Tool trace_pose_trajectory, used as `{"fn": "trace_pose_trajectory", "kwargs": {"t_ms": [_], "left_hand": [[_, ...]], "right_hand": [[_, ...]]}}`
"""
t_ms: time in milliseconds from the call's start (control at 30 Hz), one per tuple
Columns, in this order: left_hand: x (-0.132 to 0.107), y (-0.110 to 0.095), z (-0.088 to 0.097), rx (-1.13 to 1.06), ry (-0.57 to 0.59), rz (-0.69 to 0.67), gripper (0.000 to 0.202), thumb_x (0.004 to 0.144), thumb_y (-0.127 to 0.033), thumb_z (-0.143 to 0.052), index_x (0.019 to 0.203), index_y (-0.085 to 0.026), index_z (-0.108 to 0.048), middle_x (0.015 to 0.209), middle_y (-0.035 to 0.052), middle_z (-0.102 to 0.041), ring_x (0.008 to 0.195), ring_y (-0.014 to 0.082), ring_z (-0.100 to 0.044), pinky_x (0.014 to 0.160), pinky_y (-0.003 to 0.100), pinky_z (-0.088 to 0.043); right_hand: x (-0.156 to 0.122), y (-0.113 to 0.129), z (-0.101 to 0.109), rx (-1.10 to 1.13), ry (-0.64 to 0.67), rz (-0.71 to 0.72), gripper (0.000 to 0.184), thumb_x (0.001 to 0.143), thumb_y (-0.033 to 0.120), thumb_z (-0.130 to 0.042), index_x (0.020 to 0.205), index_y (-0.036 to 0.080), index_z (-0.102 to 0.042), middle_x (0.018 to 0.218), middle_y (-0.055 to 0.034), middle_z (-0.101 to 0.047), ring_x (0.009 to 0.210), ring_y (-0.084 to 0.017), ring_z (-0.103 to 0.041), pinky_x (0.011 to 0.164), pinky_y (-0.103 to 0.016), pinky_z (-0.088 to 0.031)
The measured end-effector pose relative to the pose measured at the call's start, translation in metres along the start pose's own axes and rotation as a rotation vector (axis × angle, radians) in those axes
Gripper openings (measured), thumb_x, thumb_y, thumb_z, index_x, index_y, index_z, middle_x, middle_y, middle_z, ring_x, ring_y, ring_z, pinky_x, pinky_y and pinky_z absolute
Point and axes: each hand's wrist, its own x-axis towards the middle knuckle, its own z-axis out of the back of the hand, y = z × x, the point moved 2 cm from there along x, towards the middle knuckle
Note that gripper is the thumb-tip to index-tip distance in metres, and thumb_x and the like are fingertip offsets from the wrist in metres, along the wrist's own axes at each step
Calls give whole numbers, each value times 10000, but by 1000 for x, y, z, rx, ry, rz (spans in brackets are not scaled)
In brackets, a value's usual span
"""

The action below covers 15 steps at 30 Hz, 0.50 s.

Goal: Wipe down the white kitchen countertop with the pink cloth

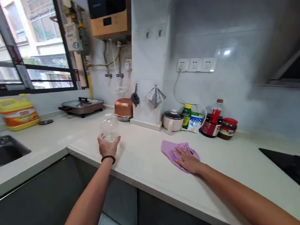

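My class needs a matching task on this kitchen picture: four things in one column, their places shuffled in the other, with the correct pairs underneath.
Things
1. purple cloth
2. clear bottle
3. yellow jug
4. dark scrubber

Places
A. on the counter, below the window
B. under the spread right hand
C. hanging against the pillar
D. within the grasp of the left hand

Right pairs: 1-B, 2-D, 3-A, 4-C

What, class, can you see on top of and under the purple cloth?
The right grip lies spread on top of the purple cloth. The pale countertop shows around its edges; whatever is directly beneath the cloth is covered and cannot be seen.
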Motion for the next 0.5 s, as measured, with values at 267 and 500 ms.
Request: {"fn": "trace_pose_trajectory", "kwargs": {"t_ms": [267, 500], "left_hand": [[10, 4, 10, 82, 31, -9, 823, 726, -544, -849, 1375, -213, -465, 1354, 111, -667, 1247, 334, -657, 1068, 475, -531], [-23, -58, -11, 468, 250, -355, 809, 759, -527, -791, 1429, -207, -469, 1444, 198, -622, 1321, 392, -615, 1064, 528, -496]], "right_hand": [[-227, -238, -28, -67, -195, -568, 1045, 874, 796, -84, 1599, 180, -515, 1685, -156, -321, 1589, -352, -193, 1294, -580, -152], [-278, -269, -42, -87, -217, -648, 984, 932, 737, -147, 1627, 109, -448, 1716, -164, -237, 1592, -392, -153, 1282, -582, -136]]}}
